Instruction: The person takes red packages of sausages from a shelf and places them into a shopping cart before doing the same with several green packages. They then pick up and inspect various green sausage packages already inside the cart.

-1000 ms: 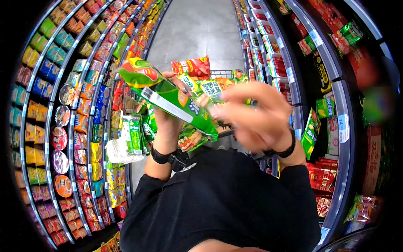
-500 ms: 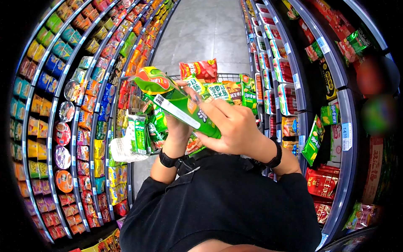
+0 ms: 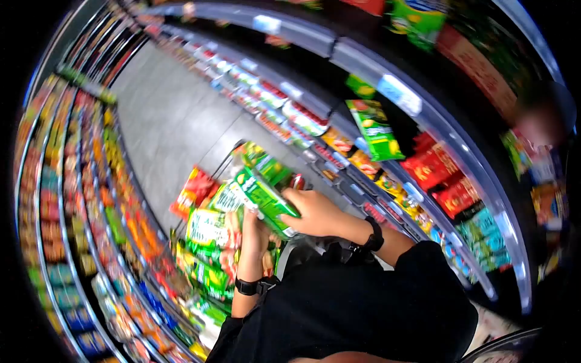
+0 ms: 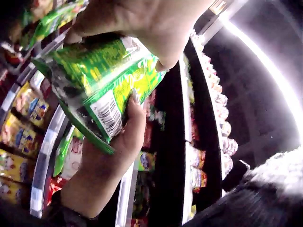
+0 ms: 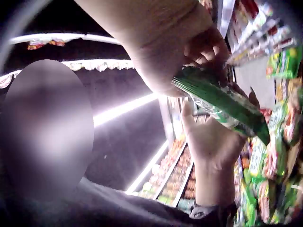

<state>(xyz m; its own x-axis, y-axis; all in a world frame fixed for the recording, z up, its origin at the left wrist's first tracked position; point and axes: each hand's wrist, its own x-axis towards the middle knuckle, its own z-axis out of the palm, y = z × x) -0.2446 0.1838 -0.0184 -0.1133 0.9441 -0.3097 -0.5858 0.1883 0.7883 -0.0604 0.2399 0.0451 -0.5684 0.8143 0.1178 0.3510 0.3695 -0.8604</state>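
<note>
Both hands hold one green packet [image 3: 266,199] over the filled cart. The left hand [image 3: 251,236] supports it from below and the left; in the right wrist view the left palm [image 5: 215,142] lies under the packet [image 5: 222,104], thumb at one side. From the right, the right hand [image 3: 318,213] grips the near end. The left wrist view shows the packet's [image 4: 99,80] barcode side, with the right hand's thumb [image 4: 135,123] pressed on it and the left hand [image 4: 137,23] across the top.
Green and yellow packets [image 3: 206,227] and a red packet [image 3: 193,192] fill the cart. Stocked shelves [image 3: 91,242] line the left side. On the right shelf hangs a green packet [image 3: 375,130] beside red packs [image 3: 431,163]. Grey floor [image 3: 175,115] stretches ahead.
The head view has swung toward the right shelves. The held packet has been turned, so its white strip and red-yellow end no longer show. The right hand, lifted off a second ago, now grips it.
</note>
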